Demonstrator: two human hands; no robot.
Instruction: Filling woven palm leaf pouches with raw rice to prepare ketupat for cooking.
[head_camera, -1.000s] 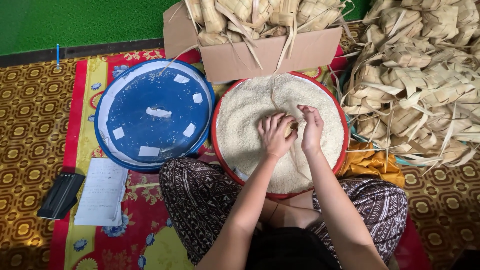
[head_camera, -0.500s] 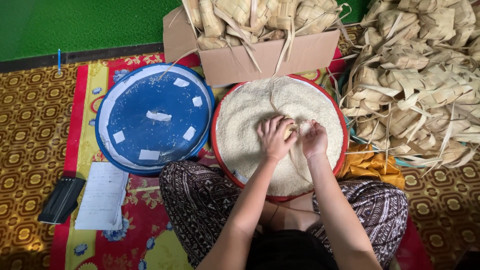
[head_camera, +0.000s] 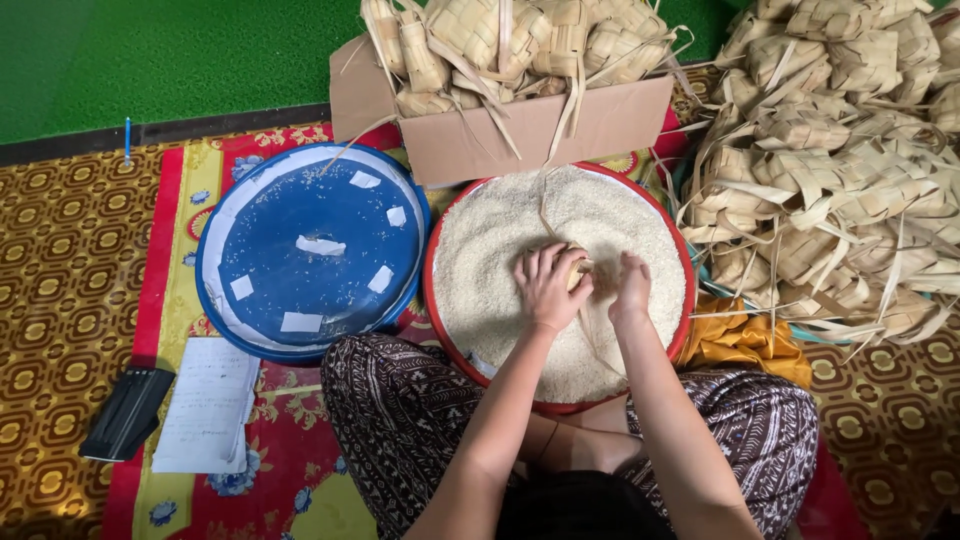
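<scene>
A red-rimmed round basin (head_camera: 436, 318) full of white rice (head_camera: 500, 240) rests on my lap. My left hand (head_camera: 545, 285) is closed over a small woven palm-leaf pouch (head_camera: 576, 268) pressed into the rice. My right hand (head_camera: 632, 290) lies just right of the pouch, fingers curled down into the grains, touching the pouch's side. Long leaf strips trail from the pouch across the rice.
A blue round lid (head_camera: 312, 252) with white patches lies left of the basin. A cardboard box (head_camera: 520, 125) of woven pouches stands behind. A big heap of woven pouches (head_camera: 830, 170) fills the right. A paper sheet (head_camera: 208, 405) and a black case (head_camera: 128, 412) lie at left.
Both hands stay in the rice around the pouch; the right hand has drawn slightly nearer to me and lower into the grains. The view has shifted slightly.
</scene>
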